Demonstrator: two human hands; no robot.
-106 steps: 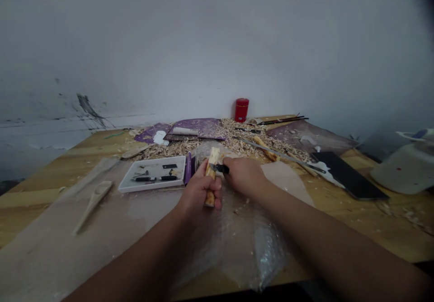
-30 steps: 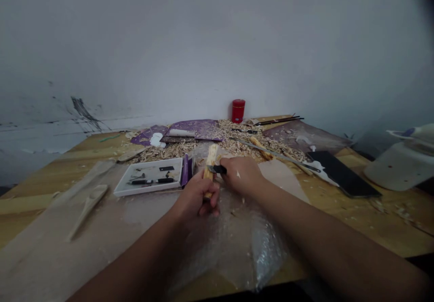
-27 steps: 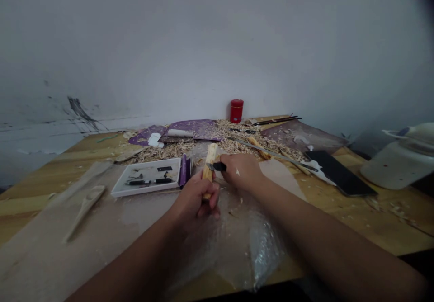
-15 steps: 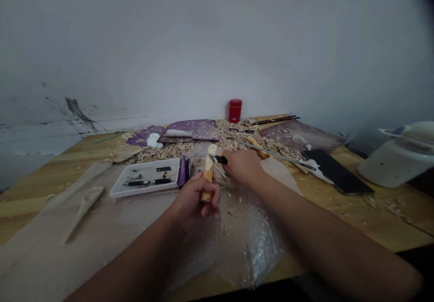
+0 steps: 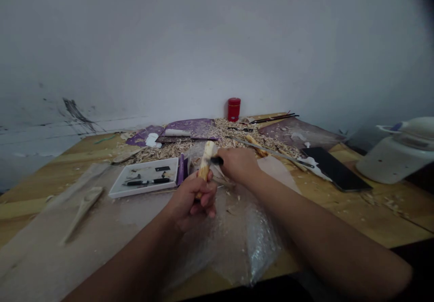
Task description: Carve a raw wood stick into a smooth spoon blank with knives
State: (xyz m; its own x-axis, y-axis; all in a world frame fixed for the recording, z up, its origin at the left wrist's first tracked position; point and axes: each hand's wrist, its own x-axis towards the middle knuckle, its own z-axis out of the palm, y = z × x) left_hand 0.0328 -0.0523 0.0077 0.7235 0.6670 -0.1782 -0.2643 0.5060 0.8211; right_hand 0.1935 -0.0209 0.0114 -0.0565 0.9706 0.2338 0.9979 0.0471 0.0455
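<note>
My left hand [image 5: 195, 198] is wrapped round the lower end of a short wooden stick [image 5: 205, 164], which stands tilted with its pale, bare top end up. My right hand [image 5: 238, 164] is closed on the black handle of a knife [image 5: 217, 160]. The knife lies against the right side of the stick, just above my left fingers; its blade is mostly hidden and blurred. Beyond both hands, wood shavings [image 5: 176, 149] are heaped over the table. A pale wooden spoon [image 5: 83, 211] lies to the left on a translucent sheet [image 5: 132, 238].
A white tray [image 5: 118, 190] with a black pen [image 5: 145, 182] stands left of my hands. A red tin [image 5: 233, 110] is by the wall. On the right are a long metal strip [image 5: 271, 150], a black phone-like slab [image 5: 335, 168] and a whitish pot [image 5: 393, 164]. Bubble wrap [image 5: 259, 247] lies in front.
The knife has turned and shifted slightly down along the stick. The stick's top end now shows more bare, pale wood. Both hands have moved slightly left in view and keep their grip.
</note>
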